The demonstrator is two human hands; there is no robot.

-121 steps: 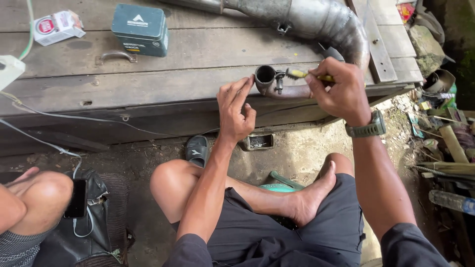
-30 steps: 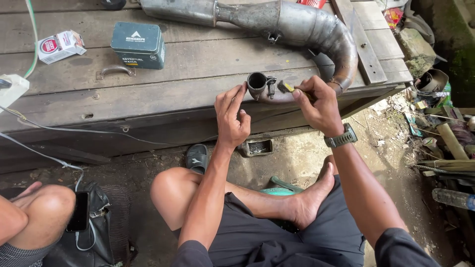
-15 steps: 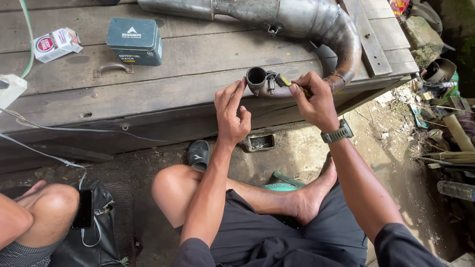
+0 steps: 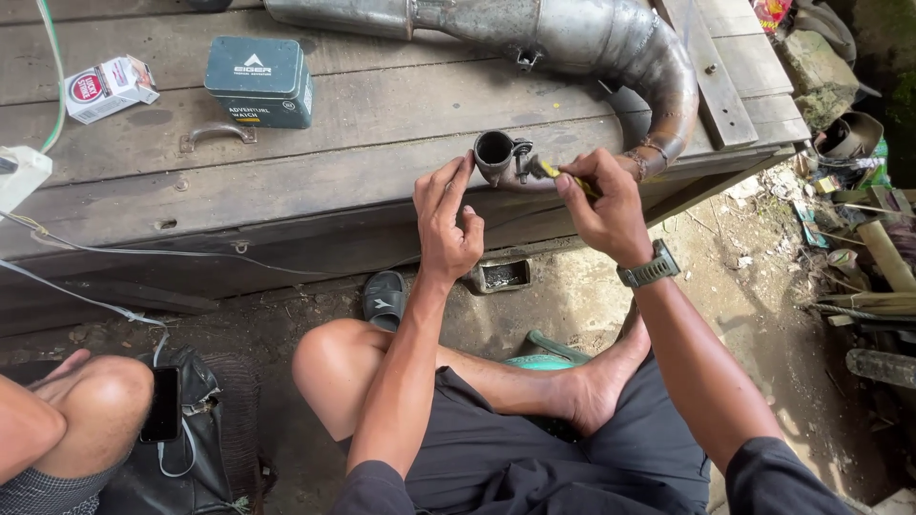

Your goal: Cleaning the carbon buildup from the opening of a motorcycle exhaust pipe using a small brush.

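A curved metal exhaust pipe lies on a wooden platform, its open end facing me at the platform's front edge. My left hand rests with its fingertips against the left side of that open end, fingers apart. My right hand, with a watch on its wrist, grips a small tool with a yellow handle, whose tip sits at the clamp beside the pipe's mouth.
A dark green box, a small red-and-white packet and a metal handle lie on the planks. Another person's knee and a black bag with a phone are at lower left. Scrap clutters the right.
My right hand has moved left along the pipe's end toward the clamp by its mouth. My left hand has stayed at the pipe's mouth. The view has shifted slightly.
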